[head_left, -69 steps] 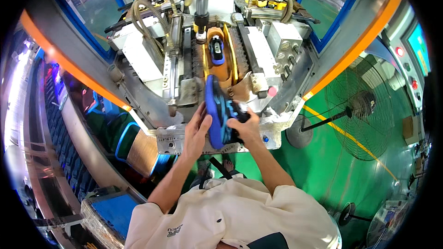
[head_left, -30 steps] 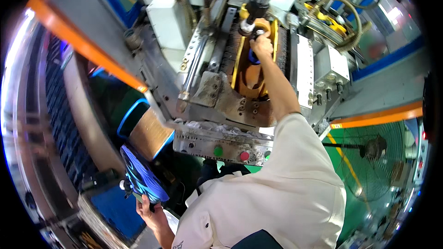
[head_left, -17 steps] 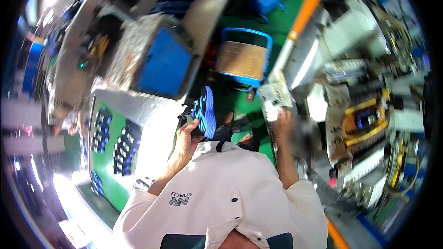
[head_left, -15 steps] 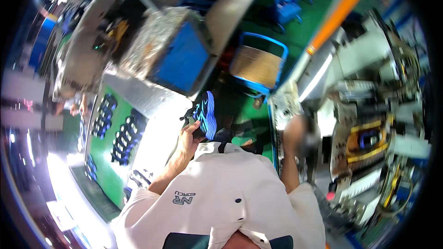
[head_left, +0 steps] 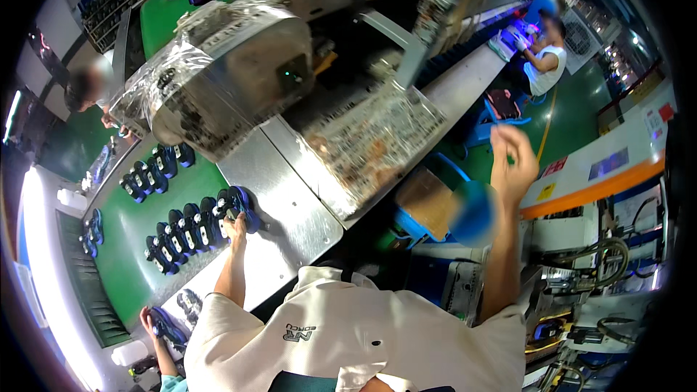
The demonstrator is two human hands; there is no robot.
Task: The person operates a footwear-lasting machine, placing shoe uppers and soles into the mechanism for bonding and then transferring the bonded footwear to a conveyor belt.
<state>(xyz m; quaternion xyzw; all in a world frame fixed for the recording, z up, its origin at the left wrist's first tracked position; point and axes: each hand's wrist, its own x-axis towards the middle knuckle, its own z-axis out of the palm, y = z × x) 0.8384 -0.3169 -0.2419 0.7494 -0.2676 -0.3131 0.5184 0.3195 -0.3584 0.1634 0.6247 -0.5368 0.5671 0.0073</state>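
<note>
A dark sneaker with a blue-purple sole [head_left: 247, 207] stands at the right end of a row of similar shoes [head_left: 179, 229]. My left hand [head_left: 234, 228] is on its near side, with the fingers closed around it. Behind it lies a second row of dark shoes [head_left: 149, 174] on the green worktop [head_left: 131, 229]. My right hand [head_left: 514, 167] is raised at the right, apart from everything. Its fingers are loosely curled with a gap to the thumb, and I see nothing in them.
A plastic-wrapped metal machine [head_left: 232, 80] stands beyond a steel plate [head_left: 283, 199]. A co-worker's hand [head_left: 148, 321] touches another shoe [head_left: 168, 328] at lower left. Another person [head_left: 546, 62] sits at the far-right conveyor. A blue-framed stool [head_left: 421, 207] and a white-orange machine [head_left: 602, 174] are to the right.
The view has turned. My left hand has brought the sneaker from before my body to the end of the row on the worktop. My right hand has risen away from the machinery at the right.
</note>
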